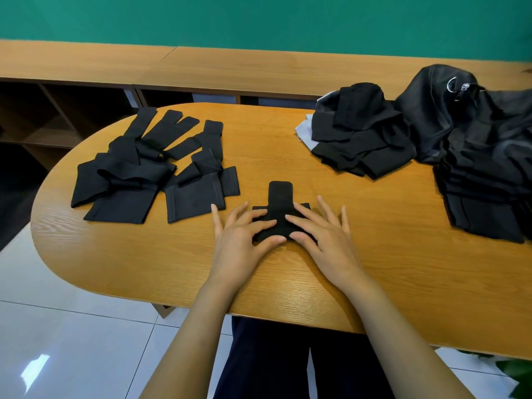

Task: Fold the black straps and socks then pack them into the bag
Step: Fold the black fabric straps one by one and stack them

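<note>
A small black strap (pixel 279 194) lies folded in a T shape on the wooden table (pixel 403 269), near its front middle. My left hand (pixel 244 237) and my right hand (pixel 319 231) both rest on it with fingers spread and nearly straight, pressing its lower part flat. Several loose black straps and socks (pixel 149 168) lie spread out at the table's left. A heap of black pieces (pixel 362 133) sits at the back right. The black mesh bag (pixel 472 133) slumps at the far right, with a stack of black items (pixel 483 208) at its near end.
A long wooden shelf unit (pixel 201 67) runs behind the table under a green wall. White tiled floor shows to the left and below. My dark-trousered legs are under the table's front edge. A green plant leaf pokes in at the bottom right.
</note>
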The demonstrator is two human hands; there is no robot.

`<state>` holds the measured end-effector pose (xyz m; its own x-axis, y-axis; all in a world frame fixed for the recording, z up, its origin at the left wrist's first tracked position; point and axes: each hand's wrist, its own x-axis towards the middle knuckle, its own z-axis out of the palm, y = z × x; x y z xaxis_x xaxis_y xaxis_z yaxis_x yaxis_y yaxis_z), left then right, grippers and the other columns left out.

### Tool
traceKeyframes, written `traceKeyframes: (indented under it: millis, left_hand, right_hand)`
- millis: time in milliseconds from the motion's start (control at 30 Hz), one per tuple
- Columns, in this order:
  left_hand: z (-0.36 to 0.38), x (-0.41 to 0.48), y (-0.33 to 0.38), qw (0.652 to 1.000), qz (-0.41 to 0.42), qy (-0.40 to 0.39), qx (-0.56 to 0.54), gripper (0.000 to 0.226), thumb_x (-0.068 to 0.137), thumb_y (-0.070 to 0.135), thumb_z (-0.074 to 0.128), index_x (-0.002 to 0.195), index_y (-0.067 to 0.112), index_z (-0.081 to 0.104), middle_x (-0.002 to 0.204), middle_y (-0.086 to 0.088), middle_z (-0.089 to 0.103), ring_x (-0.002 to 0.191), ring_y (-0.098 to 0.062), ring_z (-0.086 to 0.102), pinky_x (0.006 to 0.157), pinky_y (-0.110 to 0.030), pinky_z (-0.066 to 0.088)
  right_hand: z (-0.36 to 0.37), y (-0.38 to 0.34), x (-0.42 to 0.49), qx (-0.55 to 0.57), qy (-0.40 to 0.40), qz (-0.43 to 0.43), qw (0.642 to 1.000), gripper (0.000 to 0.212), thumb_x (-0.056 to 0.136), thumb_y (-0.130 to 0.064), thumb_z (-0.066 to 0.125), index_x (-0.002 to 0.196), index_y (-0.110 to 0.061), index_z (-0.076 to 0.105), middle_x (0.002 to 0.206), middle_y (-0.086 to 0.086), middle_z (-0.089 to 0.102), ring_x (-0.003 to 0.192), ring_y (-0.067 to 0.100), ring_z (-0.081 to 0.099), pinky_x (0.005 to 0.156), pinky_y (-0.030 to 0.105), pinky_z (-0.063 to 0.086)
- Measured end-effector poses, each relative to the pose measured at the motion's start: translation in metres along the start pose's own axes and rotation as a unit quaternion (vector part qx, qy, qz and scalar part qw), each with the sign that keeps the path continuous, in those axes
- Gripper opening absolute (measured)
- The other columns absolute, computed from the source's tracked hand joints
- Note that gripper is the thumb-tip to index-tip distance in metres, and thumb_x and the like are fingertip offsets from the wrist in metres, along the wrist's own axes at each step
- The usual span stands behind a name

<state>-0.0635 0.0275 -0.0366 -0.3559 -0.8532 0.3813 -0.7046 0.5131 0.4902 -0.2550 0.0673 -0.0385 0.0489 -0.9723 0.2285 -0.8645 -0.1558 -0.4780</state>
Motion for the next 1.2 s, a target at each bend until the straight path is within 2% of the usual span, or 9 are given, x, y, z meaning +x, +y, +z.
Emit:
traceKeyframes:
  millis: [100, 200, 300, 433, 633, 767, 1000, 1100, 1200]
  left_hand:
    - [0.0010, -0.0005, -0.0017, 1.000, -0.006, 0.017, -0.013, 0.058, 0.082, 0.072, 0.042, 0.112, 0.032, 0.071, 0.128, 0.014, 0.060, 0.138, -0.012, 0.033, 0.117, -0.049, -0.017]
    - [0.0028, -0.0011, -0.0029, 0.999, 0.000, 0.026, -0.026, 0.057, 0.081, 0.073, 0.043, 0.105, 0.031, 0.074, 0.122, 0.014, 0.062, 0.134, -0.011, 0.038, 0.118, -0.052, -0.012]
    - [0.0035, -0.0016, -0.0031, 0.999, 0.010, 0.024, -0.030, 0.055, 0.078, 0.073, 0.047, 0.102, 0.032, 0.074, 0.121, 0.016, 0.062, 0.133, -0.010, 0.038, 0.118, -0.055, -0.007]
    - [0.0047, -0.0018, -0.0043, 0.999, 0.027, 0.014, -0.034, 0.050, 0.079, 0.070, 0.051, 0.104, 0.033, 0.073, 0.123, 0.017, 0.060, 0.133, -0.011, 0.038, 0.118, -0.054, -0.007]
    - [0.0056, -0.0009, -0.0068, 0.997, 0.009, 0.023, -0.080, 0.045, 0.083, 0.065, 0.048, 0.096, 0.031, 0.073, 0.119, 0.022, 0.061, 0.131, -0.008, 0.039, 0.119, -0.048, -0.008]
    - [0.0064, -0.0004, -0.0082, 0.992, -0.012, 0.029, -0.121, 0.043, 0.082, 0.065, 0.049, 0.099, 0.033, 0.073, 0.112, 0.029, 0.060, 0.128, -0.005, 0.042, 0.119, -0.050, -0.006]
    - [0.0066, -0.0013, -0.0099, 0.991, -0.003, 0.021, -0.129, 0.045, 0.075, 0.069, 0.059, 0.097, 0.033, 0.073, 0.114, 0.026, 0.063, 0.128, -0.003, 0.043, 0.119, -0.052, -0.006]
    - [0.0063, -0.0010, -0.0100, 0.991, 0.001, 0.020, -0.130, 0.041, 0.075, 0.064, 0.058, 0.093, 0.031, 0.073, 0.113, 0.025, 0.064, 0.126, -0.003, 0.045, 0.118, -0.055, -0.004]
    - [0.0054, -0.0011, -0.0090, 0.990, -0.001, 0.024, -0.142, 0.037, 0.075, 0.062, 0.058, 0.092, 0.032, 0.072, 0.111, 0.029, 0.062, 0.124, -0.003, 0.047, 0.118, -0.054, -0.005]
  right_hand:
    - [-0.0012, -0.0010, -0.0013, 0.014, -0.001, -0.027, 1.000, 0.056, 0.087, -0.068, 0.034, 0.133, -0.043, 0.053, 0.150, -0.023, 0.036, 0.149, 0.005, 0.002, 0.119, 0.049, -0.011]
    - [-0.0019, -0.0016, -0.0019, 0.017, 0.012, -0.034, 0.999, 0.046, 0.086, -0.058, 0.045, 0.124, -0.039, 0.062, 0.143, -0.022, 0.046, 0.148, 0.006, 0.011, 0.119, 0.048, -0.009]
    - [-0.0004, -0.0005, -0.0016, 0.030, 0.029, -0.032, 0.999, 0.041, 0.090, -0.057, 0.041, 0.115, -0.038, 0.067, 0.136, -0.022, 0.054, 0.144, 0.007, 0.021, 0.119, 0.045, -0.008]
    - [0.0006, 0.0011, -0.0015, 0.041, 0.045, -0.020, 0.998, 0.046, 0.088, -0.059, 0.033, 0.110, -0.036, 0.068, 0.128, -0.023, 0.058, 0.137, 0.007, 0.033, 0.120, 0.048, -0.001]
    - [0.0004, 0.0000, -0.0031, 0.056, 0.057, -0.018, 0.997, 0.048, 0.082, -0.066, 0.047, 0.113, -0.035, 0.068, 0.124, -0.022, 0.061, 0.131, 0.003, 0.036, 0.119, 0.044, 0.003]
    - [-0.0007, -0.0003, -0.0031, 0.058, 0.055, -0.015, 0.997, 0.034, 0.085, -0.046, 0.065, 0.117, -0.034, 0.067, 0.125, -0.020, 0.061, 0.132, 0.006, 0.037, 0.119, 0.044, 0.005]
    - [0.0007, 0.0018, -0.0033, 0.059, 0.082, -0.017, 0.995, 0.025, 0.087, -0.034, 0.067, 0.111, -0.030, 0.071, 0.116, -0.017, 0.066, 0.124, 0.007, 0.045, 0.118, 0.043, 0.010]
    - [-0.0003, 0.0001, -0.0033, 0.066, 0.092, -0.012, 0.994, 0.026, 0.084, -0.037, 0.070, 0.108, -0.029, 0.072, 0.113, -0.017, 0.067, 0.120, 0.007, 0.048, 0.118, 0.043, 0.013]
    - [-0.0014, -0.0002, -0.0030, 0.065, 0.085, -0.010, 0.994, 0.032, 0.081, -0.041, 0.072, 0.111, -0.033, 0.071, 0.120, -0.020, 0.064, 0.124, 0.007, 0.044, 0.116, 0.038, 0.011]
